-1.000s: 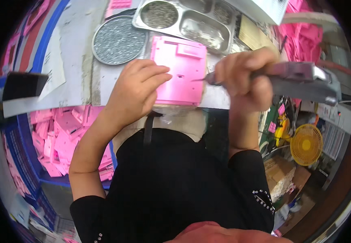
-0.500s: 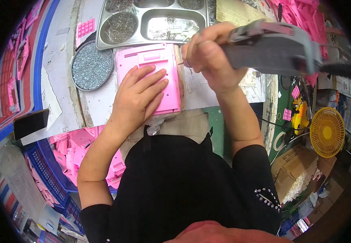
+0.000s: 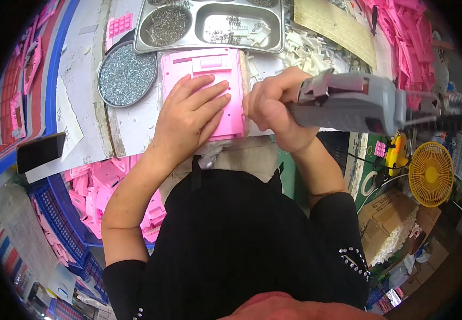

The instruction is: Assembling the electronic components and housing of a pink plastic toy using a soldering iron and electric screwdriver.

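A pink plastic casing [image 3: 235,120] with small holes and a raised bar near its far edge lies on the bench in front of me. My left hand [image 3: 191,109] rests flat on it, fingers stretched out and slightly apart. At the casing's right edge is my right hand [image 3: 281,106], its fingers wrapped round the front end of a grey electric screwdriver [image 3: 351,104]. The tool lies sideways, its body and coiled cord reaching to the right. Its tip is hidden by my fingers, so I cannot tell whether it touches the casing.
Behind the casing stands a metal compartment tray [image 3: 199,47] with springs and white parts. A round dish [image 3: 127,74] of small screws sits left. White plastic pieces [image 3: 308,50] and pink parts [image 3: 409,48] lie farther right. A phone [image 3: 41,152] is at the left edge; a yellow fan [image 3: 431,174] stands right.
My right hand and the screwdriver have come nearer to me along the casing's right edge. My left hand stays flat on the casing. The view has shifted slightly.
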`<state>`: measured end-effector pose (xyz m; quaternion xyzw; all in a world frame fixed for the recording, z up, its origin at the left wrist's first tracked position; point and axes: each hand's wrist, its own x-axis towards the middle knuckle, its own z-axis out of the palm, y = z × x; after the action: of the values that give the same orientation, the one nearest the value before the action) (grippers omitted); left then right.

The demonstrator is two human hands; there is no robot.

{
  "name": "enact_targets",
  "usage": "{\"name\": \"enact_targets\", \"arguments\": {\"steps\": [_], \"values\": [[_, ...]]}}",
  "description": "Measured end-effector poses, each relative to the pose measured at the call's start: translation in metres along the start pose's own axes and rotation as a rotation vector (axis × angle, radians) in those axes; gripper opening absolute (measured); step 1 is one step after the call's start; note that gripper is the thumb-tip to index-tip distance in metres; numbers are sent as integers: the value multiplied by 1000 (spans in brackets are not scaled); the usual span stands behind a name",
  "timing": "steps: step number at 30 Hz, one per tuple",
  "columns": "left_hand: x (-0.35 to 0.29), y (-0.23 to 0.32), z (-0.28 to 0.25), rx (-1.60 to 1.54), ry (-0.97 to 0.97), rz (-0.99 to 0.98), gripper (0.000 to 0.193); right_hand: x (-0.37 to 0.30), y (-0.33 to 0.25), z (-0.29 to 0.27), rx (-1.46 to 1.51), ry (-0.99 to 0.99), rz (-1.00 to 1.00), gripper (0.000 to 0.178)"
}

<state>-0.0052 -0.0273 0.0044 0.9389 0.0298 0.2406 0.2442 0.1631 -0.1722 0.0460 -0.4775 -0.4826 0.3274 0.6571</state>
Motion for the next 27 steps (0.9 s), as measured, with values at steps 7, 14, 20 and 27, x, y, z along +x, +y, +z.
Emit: {"name": "enact_targets", "arguments": {"steps": [7,14,20,27], "values": [[29,-29,-18,5,162,-101,40,2,-26,3,30,54,-61,20],[38,-45,-2,122,-14,-74,41,-3,3,8,-107,-3,-43,16],[46,-45,-15,138,-3,23,35,8,-30,3,210,178,-141,22],[-26,-10,-126,303,261,-190,34,45,-55,-16,-194,376,-83,27]]}}
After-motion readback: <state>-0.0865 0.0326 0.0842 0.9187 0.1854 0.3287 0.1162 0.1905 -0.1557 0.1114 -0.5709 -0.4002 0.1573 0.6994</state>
